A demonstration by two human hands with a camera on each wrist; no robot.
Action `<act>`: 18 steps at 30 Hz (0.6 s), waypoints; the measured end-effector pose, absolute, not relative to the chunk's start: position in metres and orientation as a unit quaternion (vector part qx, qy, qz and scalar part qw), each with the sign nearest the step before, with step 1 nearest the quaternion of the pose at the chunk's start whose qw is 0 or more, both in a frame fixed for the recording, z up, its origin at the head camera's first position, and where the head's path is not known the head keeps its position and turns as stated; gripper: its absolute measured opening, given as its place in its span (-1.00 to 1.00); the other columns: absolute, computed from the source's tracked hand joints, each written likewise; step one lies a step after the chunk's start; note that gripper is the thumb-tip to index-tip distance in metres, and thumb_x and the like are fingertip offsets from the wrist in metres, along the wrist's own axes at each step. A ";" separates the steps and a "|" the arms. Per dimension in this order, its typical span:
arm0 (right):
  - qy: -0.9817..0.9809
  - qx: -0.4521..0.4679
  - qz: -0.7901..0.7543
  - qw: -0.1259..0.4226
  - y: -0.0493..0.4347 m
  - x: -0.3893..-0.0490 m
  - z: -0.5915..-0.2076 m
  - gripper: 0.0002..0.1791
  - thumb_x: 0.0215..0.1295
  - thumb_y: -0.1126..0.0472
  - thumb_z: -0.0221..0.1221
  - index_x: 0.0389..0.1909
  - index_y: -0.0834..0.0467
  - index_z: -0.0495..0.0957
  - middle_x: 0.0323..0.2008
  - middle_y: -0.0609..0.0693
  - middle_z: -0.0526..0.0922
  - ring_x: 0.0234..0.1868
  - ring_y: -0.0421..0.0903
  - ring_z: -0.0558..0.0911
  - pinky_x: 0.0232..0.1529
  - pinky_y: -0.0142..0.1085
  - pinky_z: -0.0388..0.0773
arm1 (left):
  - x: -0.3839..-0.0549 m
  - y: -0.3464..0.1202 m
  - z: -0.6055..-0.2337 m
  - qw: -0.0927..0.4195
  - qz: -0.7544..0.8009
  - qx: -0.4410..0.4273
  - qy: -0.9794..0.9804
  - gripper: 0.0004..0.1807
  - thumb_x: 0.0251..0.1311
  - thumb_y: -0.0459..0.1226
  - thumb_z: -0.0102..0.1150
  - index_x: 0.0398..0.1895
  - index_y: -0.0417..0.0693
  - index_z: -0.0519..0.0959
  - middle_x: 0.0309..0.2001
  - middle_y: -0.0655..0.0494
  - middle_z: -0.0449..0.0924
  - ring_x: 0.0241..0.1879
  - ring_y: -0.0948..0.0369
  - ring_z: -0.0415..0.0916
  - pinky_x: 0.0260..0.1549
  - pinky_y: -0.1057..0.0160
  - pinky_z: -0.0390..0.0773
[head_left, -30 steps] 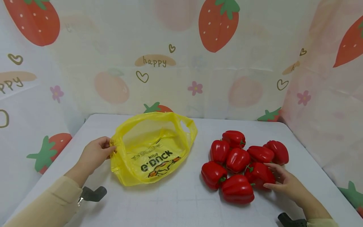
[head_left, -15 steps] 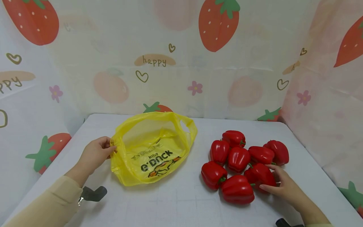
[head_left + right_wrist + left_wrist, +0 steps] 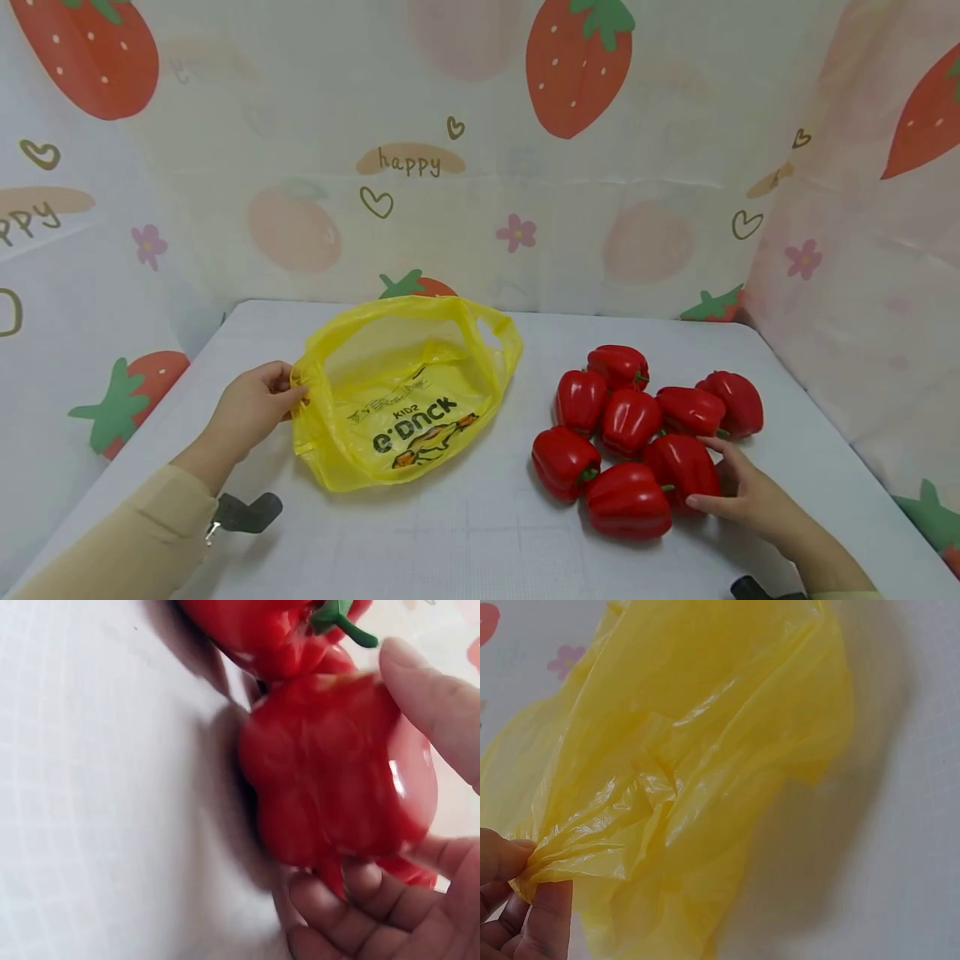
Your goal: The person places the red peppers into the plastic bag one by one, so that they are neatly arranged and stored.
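The right grip [image 3: 750, 492] has its thumb and fingers curled round the end of a red pepper [image 3: 678, 471] at the near right of the cluster. Over the last second that pepper has turned and edged left, its stem now less plain, and the hand has followed; I judge the hold is being settled, since the pepper seems to rest on the counter [image 3: 465, 542] yet. The left grip [image 3: 251, 408] pinches the yellow bag [image 3: 397, 387] by its side, unchanged, and the mouth gapes.

Seven other peppers [image 3: 632, 423] crowd the held one on its left and far sides, leaving little slack there. The near side is freer. A bare strip of counter separates cluster from bag; the bag stands close to the far edge.
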State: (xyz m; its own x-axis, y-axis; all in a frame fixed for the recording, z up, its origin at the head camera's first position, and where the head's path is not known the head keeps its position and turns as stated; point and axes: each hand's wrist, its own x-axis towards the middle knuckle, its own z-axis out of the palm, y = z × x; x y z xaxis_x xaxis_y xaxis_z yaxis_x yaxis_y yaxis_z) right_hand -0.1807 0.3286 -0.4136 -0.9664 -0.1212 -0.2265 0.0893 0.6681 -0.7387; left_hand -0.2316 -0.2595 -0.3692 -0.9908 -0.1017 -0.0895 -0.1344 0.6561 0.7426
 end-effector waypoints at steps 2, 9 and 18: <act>0.901 -0.020 -0.414 0.133 0.330 -0.180 -0.413 -0.01 -0.05 0.03 0.34 0.33 0.10 -0.04 -0.13 0.16 0.46 -0.15 0.00 0.46 -0.27 -0.21 0.56 | -0.231 -0.260 -0.369 0.019 0.410 -0.063 0.910 -0.67 0.26 -0.16 0.04 -0.03 -0.19 0.40 -0.15 -0.09 0.44 -0.23 0.09 0.43 -0.16 0.20 0.58; 0.871 -0.055 -0.459 0.165 0.336 -0.181 -0.413 0.05 -0.13 0.15 0.39 0.35 -0.01 -0.05 0.16 0.32 0.26 0.08 0.19 0.37 -0.15 -0.09 0.57 | -0.231 -0.260 -0.369 0.018 0.408 -0.059 0.911 -0.67 0.26 -0.16 0.04 -0.03 -0.18 0.40 -0.15 -0.09 0.44 -0.23 0.09 0.43 -0.17 0.20 0.58; 0.866 -0.095 -0.463 0.165 0.343 -0.184 -0.414 0.01 -0.07 0.17 0.36 0.36 0.08 -0.04 0.16 0.30 0.20 -0.05 0.07 0.44 -0.23 -0.22 0.58 | -0.232 -0.260 -0.369 0.014 0.407 -0.059 0.912 -0.69 0.25 -0.16 0.05 -0.05 -0.17 0.41 -0.17 -0.07 0.44 -0.25 0.09 0.43 -0.20 0.23 0.59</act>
State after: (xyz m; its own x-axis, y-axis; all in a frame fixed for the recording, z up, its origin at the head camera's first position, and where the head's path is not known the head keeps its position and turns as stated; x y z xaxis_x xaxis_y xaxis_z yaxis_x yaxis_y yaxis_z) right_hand -0.1837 0.3432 -0.4140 -0.9278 -0.3164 -0.1978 -0.0114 0.5539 -0.8325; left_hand -0.2319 -0.2599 -0.3691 -0.9926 -0.0961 -0.0741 -0.1194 0.6624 0.7396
